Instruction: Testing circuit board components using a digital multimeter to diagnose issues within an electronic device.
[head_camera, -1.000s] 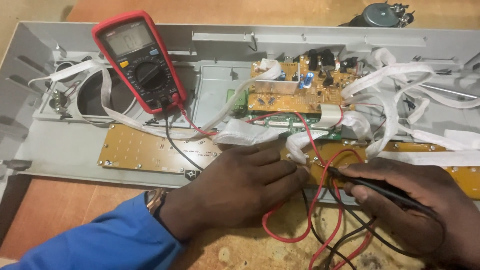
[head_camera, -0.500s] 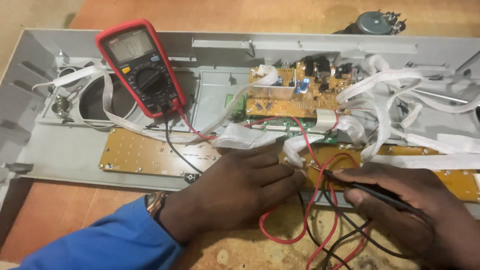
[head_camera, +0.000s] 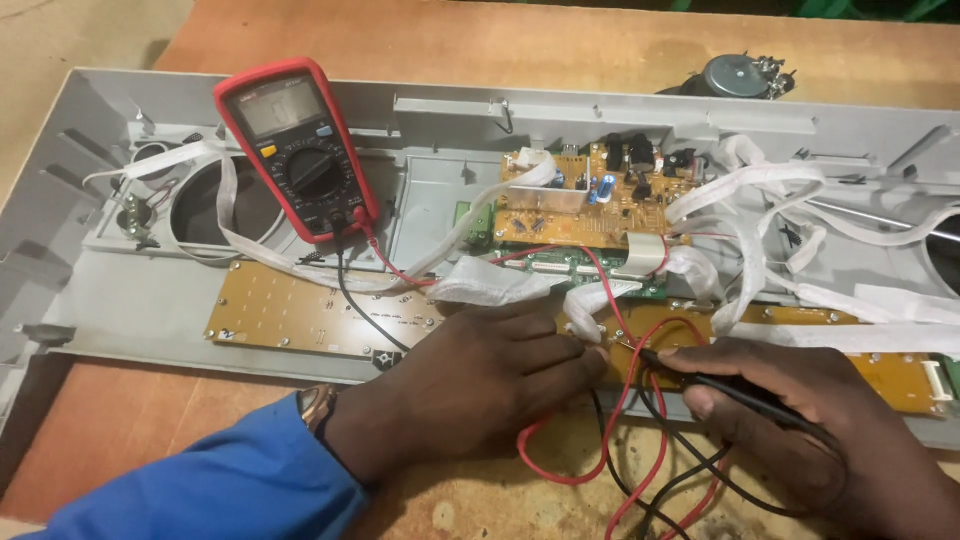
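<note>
Multimeter: one, red-cased multimeter (head_camera: 300, 148), lying face up in the left part of the open grey housing (head_camera: 130, 310).
Leads: two, a red lead (head_camera: 600, 440) and a black lead (head_camera: 350, 300), both running from the meter's lower edge down toward the hands and looping over the wooden surface (head_camera: 120, 430).
Boards: three in view, a long tan board (head_camera: 300, 315) at lower left, a component board (head_camera: 590, 195) at upper centre, and a long tan strip board (head_camera: 880, 365) under the hands and off to the right.
Ribbon cables: several white ribbon cables (head_camera: 760, 185), tangled; an exact count cannot be made.
Left hand: left hand (head_camera: 480, 380), palm down, fingers stretched right and pressed on the strip board; whether it holds a probe cannot be told.
Right hand: right hand (head_camera: 800, 420), fingers curled round a black probe (head_camera: 730, 385), tip aimed left, touching the strip board just beside the left fingertips.
Motor part: one round grey part (head_camera: 735, 75) beyond the housing's far edge.
</note>
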